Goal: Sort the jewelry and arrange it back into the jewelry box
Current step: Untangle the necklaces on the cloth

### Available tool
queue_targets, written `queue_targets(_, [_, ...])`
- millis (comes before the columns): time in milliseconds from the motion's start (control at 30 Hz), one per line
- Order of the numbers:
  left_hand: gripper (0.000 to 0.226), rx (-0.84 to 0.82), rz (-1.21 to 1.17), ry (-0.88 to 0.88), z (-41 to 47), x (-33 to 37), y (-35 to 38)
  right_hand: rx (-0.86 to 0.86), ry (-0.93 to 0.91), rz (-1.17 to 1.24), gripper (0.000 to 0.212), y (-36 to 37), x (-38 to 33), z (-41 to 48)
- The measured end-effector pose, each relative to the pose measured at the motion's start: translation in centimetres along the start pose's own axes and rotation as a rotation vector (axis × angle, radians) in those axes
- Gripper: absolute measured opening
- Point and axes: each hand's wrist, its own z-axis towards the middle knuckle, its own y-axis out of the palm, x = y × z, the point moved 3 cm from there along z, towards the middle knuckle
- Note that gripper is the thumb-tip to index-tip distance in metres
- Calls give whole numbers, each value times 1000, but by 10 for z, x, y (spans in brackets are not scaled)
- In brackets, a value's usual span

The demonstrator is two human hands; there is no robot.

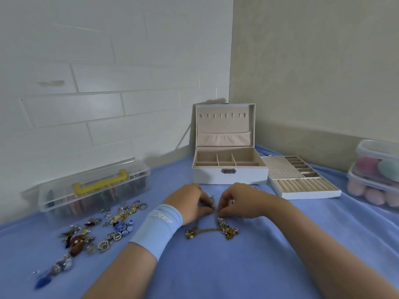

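Note:
A white jewelry box [228, 174] stands open at the back of the blue cloth, its beige compartments bare. Its removable tray [302, 180] lies just to the right of it. In front of the box a gold necklace [212, 230] with charm clusters lies on the cloth. My left hand [190, 201], with a blue wristband, and my right hand [239, 201] meet above it, each pinching one end of the chain near the clasp. Loose jewelry [97, 229] is spread out to the left: rings, earrings, brooches and blue pieces.
A clear plastic case [90, 186] with a yellow handle sits at the left by the tiled wall. Two stacked clear tubs [375, 169] with pastel balls stand at the far right. Walls close off the back.

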Motion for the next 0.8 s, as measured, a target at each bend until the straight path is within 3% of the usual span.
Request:
queue_targets(233, [15,26,52,-58,-8,-21,-13,102,66,-53,18,-7,9,13])
queue_targets(367, [13,137,-51,-6,-7,-20,-12,146,90,-84,28,-3,0,27])
queue_targets(500, [23,46,-17,56,-3,-12,-3,184,122,-97,28,3,1,37])
queue_targets(800, [16,-141,82,-157,-13,-34,-24,221,118,-20,15,1,15,39])
